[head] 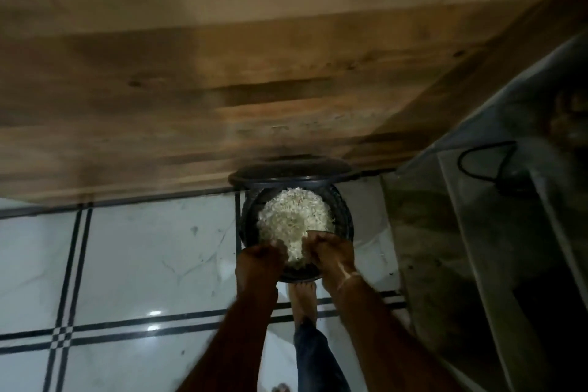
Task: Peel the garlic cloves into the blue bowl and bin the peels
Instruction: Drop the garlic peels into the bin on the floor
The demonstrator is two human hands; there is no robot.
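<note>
A round black bin (345, 219) stands on the floor against a wooden panel, its lid (292, 169) tipped back. A heap of white garlic peels (292, 216) fills it. My left hand (261, 261) and my right hand (331, 251) hover over the bin's near rim with fingers curled. Between them they hold a clump of peels that runs into the heap. The picture is dim and blurred, so the fingers are hard to make out. No blue bowl or garlic cloves are in view.
A wooden panel (222, 73) rises behind the bin. At the right a glass-sided case (477, 216) holds a black cable (486, 162). White floor tiles with dark lines (143, 264) spread to the left. My bare foot (302, 296) stands just before the bin.
</note>
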